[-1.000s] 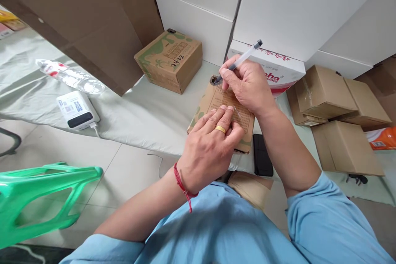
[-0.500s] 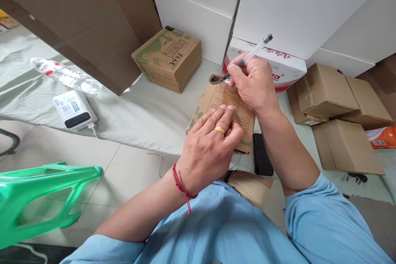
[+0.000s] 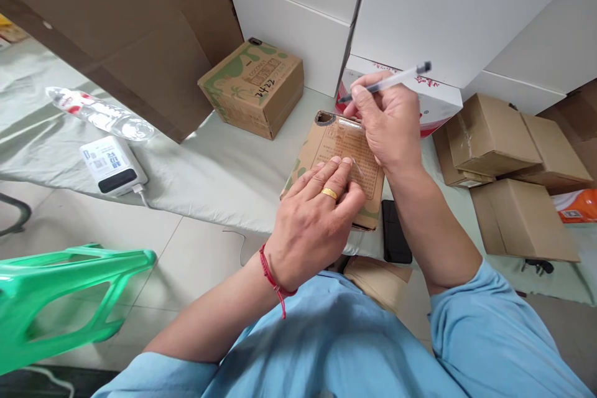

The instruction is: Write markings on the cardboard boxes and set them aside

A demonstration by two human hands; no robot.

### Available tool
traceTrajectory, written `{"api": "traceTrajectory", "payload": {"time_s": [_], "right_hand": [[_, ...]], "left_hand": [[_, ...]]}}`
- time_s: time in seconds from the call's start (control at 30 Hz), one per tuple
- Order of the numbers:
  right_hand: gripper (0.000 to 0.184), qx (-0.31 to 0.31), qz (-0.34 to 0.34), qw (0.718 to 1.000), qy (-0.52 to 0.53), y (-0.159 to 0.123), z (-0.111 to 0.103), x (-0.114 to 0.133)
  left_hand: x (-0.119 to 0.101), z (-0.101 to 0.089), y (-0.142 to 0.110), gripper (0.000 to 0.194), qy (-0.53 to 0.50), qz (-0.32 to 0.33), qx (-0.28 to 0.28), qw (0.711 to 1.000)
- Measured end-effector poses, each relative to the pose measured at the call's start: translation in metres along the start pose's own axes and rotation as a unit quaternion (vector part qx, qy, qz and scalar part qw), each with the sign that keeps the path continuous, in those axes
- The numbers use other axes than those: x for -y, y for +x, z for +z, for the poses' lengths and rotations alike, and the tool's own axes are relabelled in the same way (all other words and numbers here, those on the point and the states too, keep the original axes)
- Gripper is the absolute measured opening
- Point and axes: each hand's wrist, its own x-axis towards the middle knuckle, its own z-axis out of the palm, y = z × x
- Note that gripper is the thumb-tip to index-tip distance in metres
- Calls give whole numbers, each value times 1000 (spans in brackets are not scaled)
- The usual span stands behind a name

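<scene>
A brown cardboard box (image 3: pixel 310 149) with green print lies in front of me, a dark-edged hole in its far left corner and clear tape along its far edge. My left hand (image 3: pixel 321 205) rests flat on its top, fingers stretched out, holding nothing. Over the far right part of the box, my right hand (image 3: pixel 392 118) pinches a pen (image 3: pixel 396 79) with a clear barrel and black cap end. The pen tip is lifted off the box, near the hole. A similar box (image 3: pixel 254 84) marked 2422 stands behind to the left.
Left on the cloth-covered table lie a water bottle (image 3: pixel 102 115) and a white power bank (image 3: pixel 112 165) with a cable. A black phone-like object (image 3: pixel 396 233) sits beside my right forearm. Several brown cartons (image 3: pixel 494 137) are at right. A green stool (image 3: pixel 69 311) stands lower left.
My right hand has lifted the pen from the hole's edge and moved slightly right; the pen now lies flatter. My left hand has stayed on the box.
</scene>
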Motion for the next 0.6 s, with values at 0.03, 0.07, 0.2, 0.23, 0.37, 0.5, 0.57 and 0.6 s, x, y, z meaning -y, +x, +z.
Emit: {"api": "traceTrajectory", "payload": {"time_s": [0.03,0.07,0.2,0.23,0.37,0.5,0.57,0.6], "right_hand": [[29,-23,-5,1000,9,-2,0,2],[28,-51,-12,998,18,-5,-2,4],[26,-158,-26,987,0,-34,-18,10],[26,-179,-18,984,-17,-46,-24,10],[33,-205,81,975,-23,-99,-43,3],[43,-122,185,972,74,-135,-49,-11],[41,-125,170,974,79,-140,-51,-18],[41,-139,149,977,69,-139,-53,-21]], "left_hand": [[0,-1,0,26,-9,-2,-1,1000],[0,-3,0,26,-24,-6,0,1000],[6,-15,-7,23,-83,-67,-39,994],[10,-18,-11,24,-84,-96,-58,990],[35,-15,-26,35,-136,-232,-46,962],[45,-3,-25,48,-272,-269,42,923],[41,5,-19,54,-290,-244,25,925],[37,11,-15,57,-294,-226,13,929]]}}
